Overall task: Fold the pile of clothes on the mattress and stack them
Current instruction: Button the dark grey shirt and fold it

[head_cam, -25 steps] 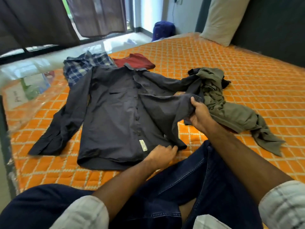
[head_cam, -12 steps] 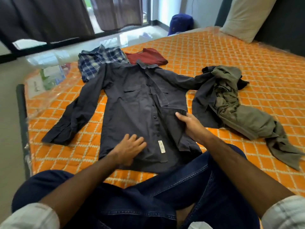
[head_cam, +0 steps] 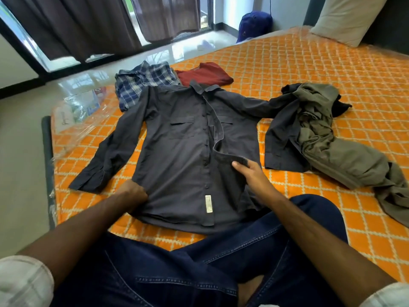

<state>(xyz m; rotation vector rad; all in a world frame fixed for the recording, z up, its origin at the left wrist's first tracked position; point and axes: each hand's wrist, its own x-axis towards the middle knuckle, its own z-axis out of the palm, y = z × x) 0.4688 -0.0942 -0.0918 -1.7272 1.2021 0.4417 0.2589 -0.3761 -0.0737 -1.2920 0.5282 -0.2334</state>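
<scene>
On the mattress (head_cam: 287, 63), past the plaid shirt (head_cam: 141, 83) and red top (head_cam: 205, 74) at the far left, the dark shirt (head_cam: 183, 151) lies face up, the left hand (head_cam: 132, 193) bunched on its lower left side seam and the right hand (head_cam: 250, 171) pinching the turned-back right front edge. The cloth looks light, limp and easily creased, so it's best held by seams and hem. Half a second ago the left hand lay spread flat lower on the front; the olive garment (head_cam: 345, 158) is unmoved at right.
</scene>
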